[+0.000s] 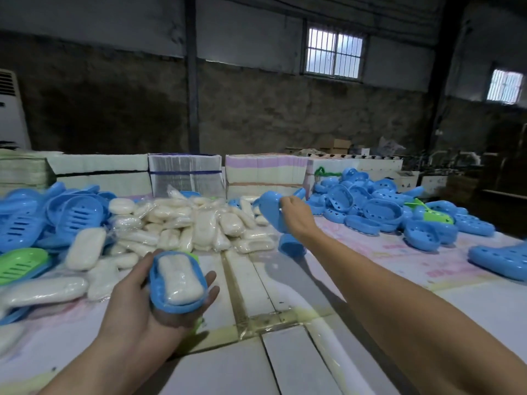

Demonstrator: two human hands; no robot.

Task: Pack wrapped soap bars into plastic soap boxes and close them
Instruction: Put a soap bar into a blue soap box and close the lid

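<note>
My left hand [159, 295] cups blue box base [176, 283] w/ wrapped soap [178, 280] inside. Right hand [296, 215] grips blue lid [269, 209] further out, above counter [299, 363].

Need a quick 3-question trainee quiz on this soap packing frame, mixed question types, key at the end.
1. True or false: the blue box half in the left hand is empty.
2. The right hand grips: A) a loose soap bar, B) a blue lid, C) a green tray.
3. Fill in: the pile of wrapped soap bars lies to the ___ of the right hand.

Key: 1 false, a wrapped soap bar lies in it; 2 B; 3 left.
</note>
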